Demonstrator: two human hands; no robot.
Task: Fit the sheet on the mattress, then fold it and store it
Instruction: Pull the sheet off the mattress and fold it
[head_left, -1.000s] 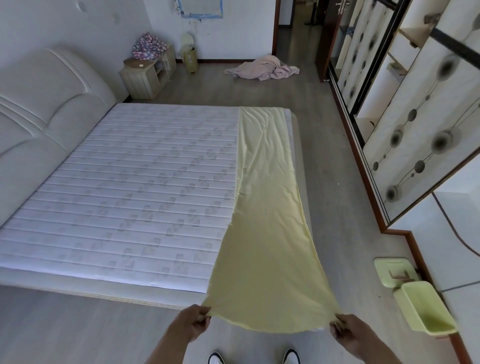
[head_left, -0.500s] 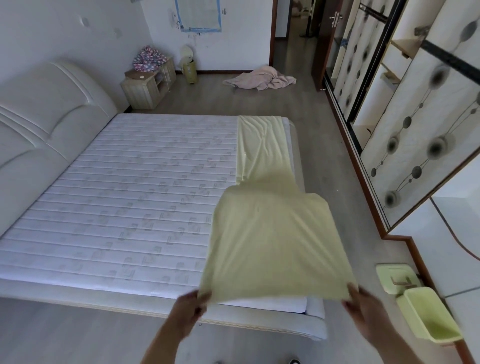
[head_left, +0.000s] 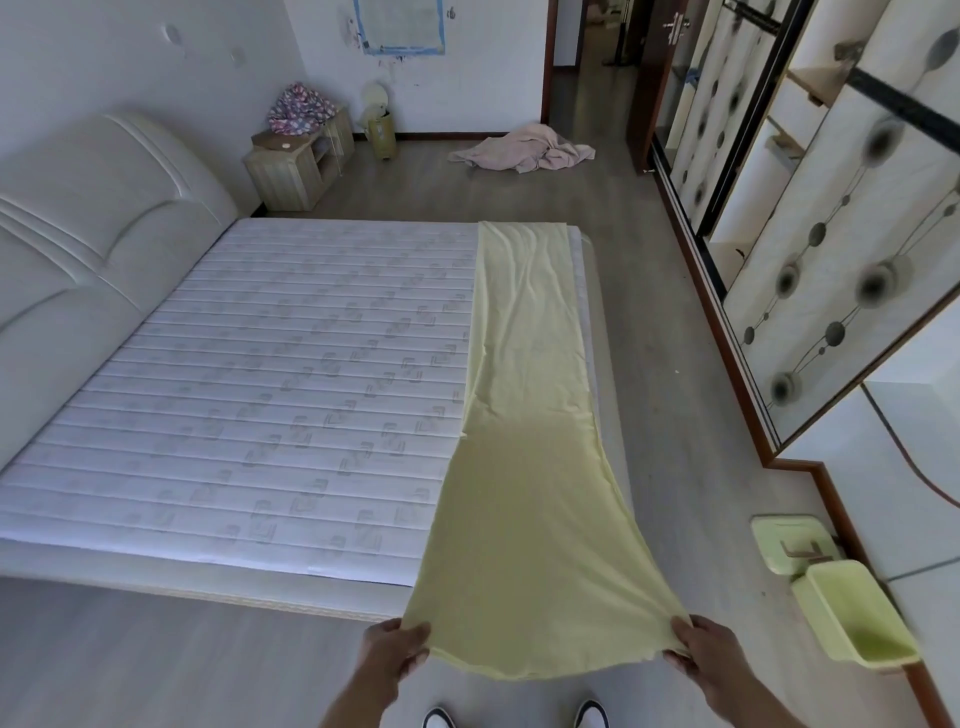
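At six o'clock, the left hand (head_left: 397, 649) and right hand (head_left: 701, 652) each pinched a near corner of the yellow sheet (head_left: 524, 426), which ran as a folded strip toward twelve along the mattress (head_left: 260, 374)'s right edge. Uneven pulling could have dragged its wrinkled far end off the bed.

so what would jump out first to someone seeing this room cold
The long yellow sheet, folded to a narrow strip along the right edge of the bare mattress and running off its near end. Both hands, left and right, hold that end above the floor. A pink cloth lies heaped by the far doorway.
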